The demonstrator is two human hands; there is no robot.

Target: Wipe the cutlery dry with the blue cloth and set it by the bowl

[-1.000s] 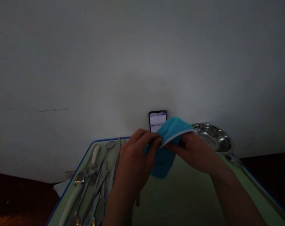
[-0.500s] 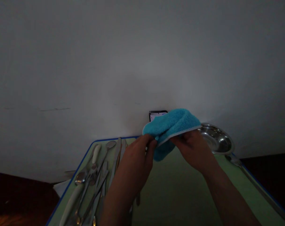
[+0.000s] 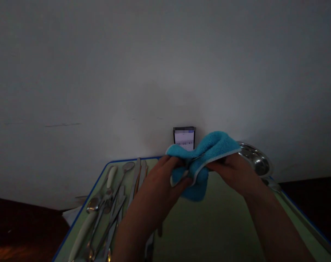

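A bright blue cloth [image 3: 206, 153] is held up above the green table [image 3: 209, 225], bunched between both hands. My left hand [image 3: 161, 182] pinches its left end with curled fingers. My right hand [image 3: 232, 171] grips the right end, its fingers closed under the cloth. A thin metal piece shows inside the folds between the hands; I cannot make out what it is. Both forearms reach in from the bottom edge.
Several spoons and knives [image 3: 110, 207] lie in a row on the table's left side. A steel bowl [image 3: 256, 162] sits at the back right, partly behind the cloth. A lit phone [image 3: 184, 137] leans against the white wall. A long utensil [image 3: 280, 191] lies along the right edge.
The cloth rose from hanging low to bunched high, then dropped a little. It is now wrapped tighter between the hands, and the phone screen shows again.
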